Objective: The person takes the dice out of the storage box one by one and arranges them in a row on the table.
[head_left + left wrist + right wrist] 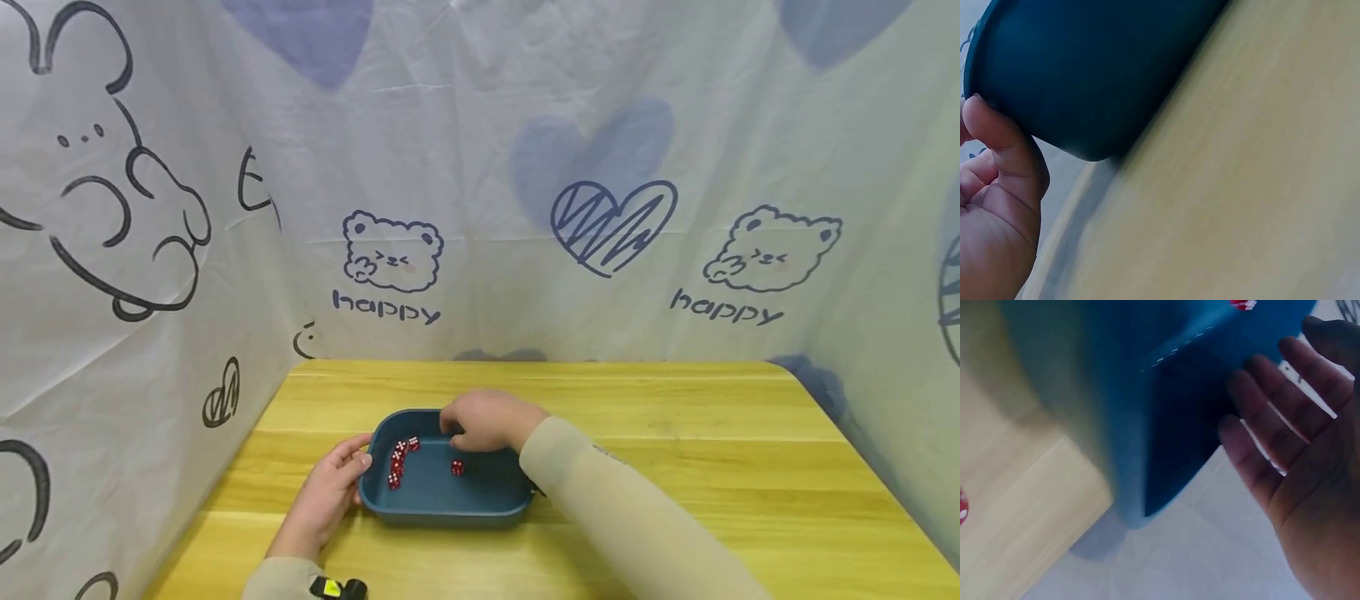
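Note:
A dark blue-green rectangular tray (450, 518) with rounded corners sits on the table. Its left rim is gripped by my left hand (326, 492), whose thumb and fingers also show against the tray wall (1085, 75) in the left wrist view. Several red dice (397, 462) with white pips lie in a bent row along the tray's left side, and a single red die (457, 467) lies near its middle. My right hand (487, 419) is over the tray's back right part. In the right wrist view its loosely extended fingers (1272, 425) show nothing between them.
The yellow wood-grain table (712, 467) extends right of the tray. White cloth with printed drawings (480, 167) hangs behind and at the sides. At the left edge of the right wrist view, a red object with white spots (963, 507) is partly cut off.

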Motion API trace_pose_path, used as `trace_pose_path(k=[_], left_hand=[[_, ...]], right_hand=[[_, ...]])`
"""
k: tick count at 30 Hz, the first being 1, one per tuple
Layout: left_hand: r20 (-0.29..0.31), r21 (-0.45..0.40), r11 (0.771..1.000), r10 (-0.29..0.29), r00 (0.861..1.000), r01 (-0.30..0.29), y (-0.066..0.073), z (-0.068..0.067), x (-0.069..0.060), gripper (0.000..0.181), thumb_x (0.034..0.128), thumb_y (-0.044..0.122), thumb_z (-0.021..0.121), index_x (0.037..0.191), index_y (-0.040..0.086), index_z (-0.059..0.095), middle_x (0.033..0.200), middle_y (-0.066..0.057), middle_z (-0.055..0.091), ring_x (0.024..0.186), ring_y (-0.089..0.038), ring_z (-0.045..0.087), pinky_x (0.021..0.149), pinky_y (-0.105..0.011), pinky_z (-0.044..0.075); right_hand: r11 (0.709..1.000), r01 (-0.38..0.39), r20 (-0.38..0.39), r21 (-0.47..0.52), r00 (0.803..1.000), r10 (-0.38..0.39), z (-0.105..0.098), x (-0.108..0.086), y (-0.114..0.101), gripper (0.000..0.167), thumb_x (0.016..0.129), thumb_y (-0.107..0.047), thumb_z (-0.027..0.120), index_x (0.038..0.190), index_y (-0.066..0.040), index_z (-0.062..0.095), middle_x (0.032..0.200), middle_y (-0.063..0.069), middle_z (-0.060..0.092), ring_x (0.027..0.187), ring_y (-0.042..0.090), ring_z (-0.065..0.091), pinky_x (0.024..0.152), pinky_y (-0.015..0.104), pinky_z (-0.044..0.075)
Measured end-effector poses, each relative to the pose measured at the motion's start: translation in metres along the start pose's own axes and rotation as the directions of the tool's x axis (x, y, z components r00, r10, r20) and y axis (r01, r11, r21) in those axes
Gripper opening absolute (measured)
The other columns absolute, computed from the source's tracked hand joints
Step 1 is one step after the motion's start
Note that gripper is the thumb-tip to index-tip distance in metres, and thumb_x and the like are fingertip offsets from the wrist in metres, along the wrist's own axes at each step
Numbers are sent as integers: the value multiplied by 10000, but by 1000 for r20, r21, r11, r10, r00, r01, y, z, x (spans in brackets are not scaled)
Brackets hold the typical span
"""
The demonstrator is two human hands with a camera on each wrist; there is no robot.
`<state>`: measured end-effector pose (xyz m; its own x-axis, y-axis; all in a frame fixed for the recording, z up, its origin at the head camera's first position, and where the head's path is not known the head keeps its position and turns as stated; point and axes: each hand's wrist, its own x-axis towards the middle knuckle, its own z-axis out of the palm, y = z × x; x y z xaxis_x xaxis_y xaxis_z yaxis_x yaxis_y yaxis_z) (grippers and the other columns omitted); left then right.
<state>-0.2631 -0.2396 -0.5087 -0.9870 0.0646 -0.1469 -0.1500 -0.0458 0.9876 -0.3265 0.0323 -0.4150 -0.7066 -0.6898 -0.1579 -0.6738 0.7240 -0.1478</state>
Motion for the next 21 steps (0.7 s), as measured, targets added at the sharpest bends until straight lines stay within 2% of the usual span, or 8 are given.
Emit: trace_pose_path(k=[5, 12, 16, 21], left_hand=[[-1, 10, 1000, 9, 1000, -9, 0, -2, 0, 432, 1039, 71, 526, 1466, 25, 476, 1074, -155, 556, 637, -134, 506, 531, -213, 457], [5, 8, 1000, 8, 1000, -8, 3, -1, -2, 451, 1041, 71, 531, 1479, 0, 452, 1119, -150, 584, 662, -128, 526, 536, -213, 457], [3, -2, 1000, 7, 1000, -7, 3, -1, -1, 447, 1039, 71, 535, 1475, 8, 459, 1116, -160, 571, 679, -141, 531, 537, -214, 454], [14, -9, 1000, 7, 1000, -7, 3, 0, 0, 452, 1034, 70, 543, 1472, -3, 458, 1100, -144, 575, 690, -144, 534, 534, -212, 454]], right_hand=[[999, -33, 17, -3, 999, 33, 0, 2, -3, 113, 951, -312, 679, 1052, -267, 701, 962, -111, 637, 865, 121, 565, 862, 318, 511], [999, -29, 95, 14, 995, 27, -6, 6, -18, 172, 943, -324, 695, 1101, -257, 719, 946, -110, 620, 849, 123, 564, 811, 315, 503], [998, -38, 109, 40, 994, 34, -6, 13, -21, 193, 949, -307, 694, 1126, -234, 723, 984, -106, 628, 875, 123, 567, 823, 319, 501], [997, -80, 117, 12, 990, 78, 0, 18, -20, 85, 928, -304, 722, 1003, -267, 714, 947, -107, 626, 862, 122, 564, 820, 313, 503]])
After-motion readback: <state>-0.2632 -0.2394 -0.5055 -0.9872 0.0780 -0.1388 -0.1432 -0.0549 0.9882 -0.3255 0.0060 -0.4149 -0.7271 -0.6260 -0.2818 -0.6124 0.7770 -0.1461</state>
